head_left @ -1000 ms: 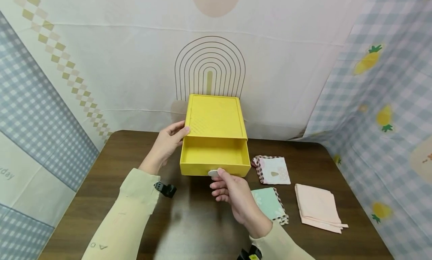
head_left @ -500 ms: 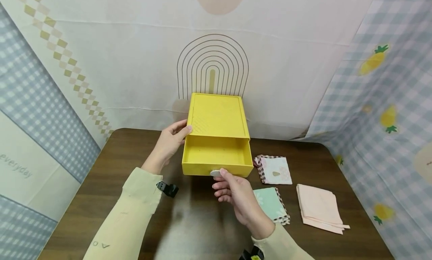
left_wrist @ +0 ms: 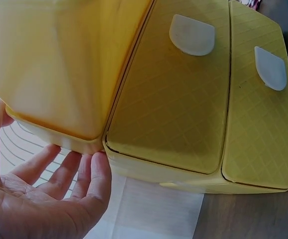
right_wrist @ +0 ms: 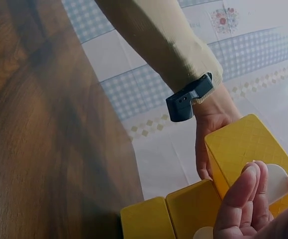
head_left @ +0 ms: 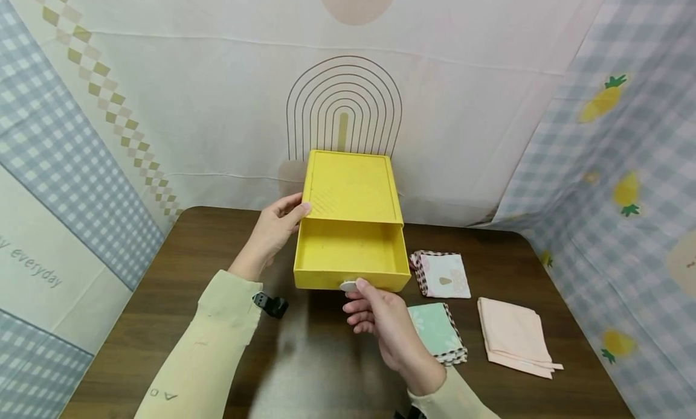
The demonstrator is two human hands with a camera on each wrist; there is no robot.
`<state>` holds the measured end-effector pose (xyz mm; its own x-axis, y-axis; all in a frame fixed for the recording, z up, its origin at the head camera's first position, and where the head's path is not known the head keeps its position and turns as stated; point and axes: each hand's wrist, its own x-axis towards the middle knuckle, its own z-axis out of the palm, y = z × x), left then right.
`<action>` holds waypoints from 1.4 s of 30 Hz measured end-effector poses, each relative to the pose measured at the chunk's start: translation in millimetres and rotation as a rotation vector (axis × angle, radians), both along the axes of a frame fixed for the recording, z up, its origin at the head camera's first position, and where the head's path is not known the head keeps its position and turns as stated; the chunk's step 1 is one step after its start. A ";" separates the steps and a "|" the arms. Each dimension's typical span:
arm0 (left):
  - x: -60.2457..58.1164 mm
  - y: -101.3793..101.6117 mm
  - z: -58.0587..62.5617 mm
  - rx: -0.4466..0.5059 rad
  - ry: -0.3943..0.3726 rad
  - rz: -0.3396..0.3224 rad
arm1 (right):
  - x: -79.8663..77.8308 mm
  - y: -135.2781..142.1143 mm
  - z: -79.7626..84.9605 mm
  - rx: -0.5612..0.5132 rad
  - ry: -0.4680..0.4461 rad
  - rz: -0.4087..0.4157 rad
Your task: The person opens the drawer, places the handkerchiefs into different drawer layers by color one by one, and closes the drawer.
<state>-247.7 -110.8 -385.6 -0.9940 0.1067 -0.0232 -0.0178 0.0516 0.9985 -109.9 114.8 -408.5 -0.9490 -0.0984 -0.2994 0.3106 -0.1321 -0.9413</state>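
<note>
Backdrop: pale fabric (head_left: 217,105), printed with nested arches, is hung at the far side.
Table: a dark brown wooden table (head_left: 185,268) is spread below it.
Drawer unit: a yellow drawer unit (head_left: 352,186) is placed at the far middle of the table, between the two hands.
Top drawer: the top drawer (head_left: 318,280) is drawn partly out to the near side; its bare yellow floor is exposed.
Lower drawers: two lower drawers (left_wrist: 166,94) are seen flush beneath it in the left wrist view.
Left hand: the unit's near left corner is held by the left hand (head_left: 269,229), thumb at the top edge, fingertips against the left side.
Right hand: the tab is pinched between thumb and fingers by the right hand (head_left: 386,322), just on the near side of the drawer.
Cloths: a folded pink cloth (head_left: 513,331) is laid farthest right; a green cloth (head_left: 435,328) is partly hidden by the right hand; a white cloth (head_left: 447,276) is set beyond the green one.
Tab: the white tab (head_left: 348,285) is fixed mid-front on the drawer.
</note>
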 end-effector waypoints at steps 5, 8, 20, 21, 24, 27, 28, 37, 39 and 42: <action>-0.7 0.5 -3.3 0.006 0.004 0.006 | 2.0 8.2 -10.9 0.054 0.096 -0.003; -1.3 1.4 -5.2 0.012 0.005 0.006 | 4.3 25.5 -23.2 0.166 0.248 0.011; -1.0 1.6 -5.3 0.019 0.020 0.004 | -7.3 134.6 -62.3 0.970 0.469 0.048; -1.0 1.7 -5.5 0.019 0.020 0.003 | -8.5 140.9 -63.6 1.010 0.459 0.040; -0.8 2.3 -6.1 0.022 0.020 0.003 | -11.1 154.4 -65.8 1.103 0.404 0.031; -0.5 3.0 -7.0 0.020 0.019 0.007 | -12.7 162.0 -67.8 1.149 0.346 0.044; -0.4 3.1 -7.2 0.018 0.019 0.007 | -12.8 163.3 -68.5 1.163 0.327 0.050; -1.0 2.3 -5.2 0.004 0.022 0.011 | -13.9 169.2 -78.9 1.228 0.232 0.053; -1.0 2.1 -4.9 0.001 0.019 0.013 | -14.2 170.6 -80.7 1.224 0.210 0.062; -1.0 2.0 -4.8 -0.002 0.017 0.014 | -14.2 172.5 -82.4 1.214 0.145 0.085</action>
<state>-248.7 -108.8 -390.3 -0.9957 0.0925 -0.0064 -0.0015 0.0533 0.9986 -124.1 287.3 -490.9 -0.9854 0.1074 -0.1319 0.1573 0.8706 -0.4661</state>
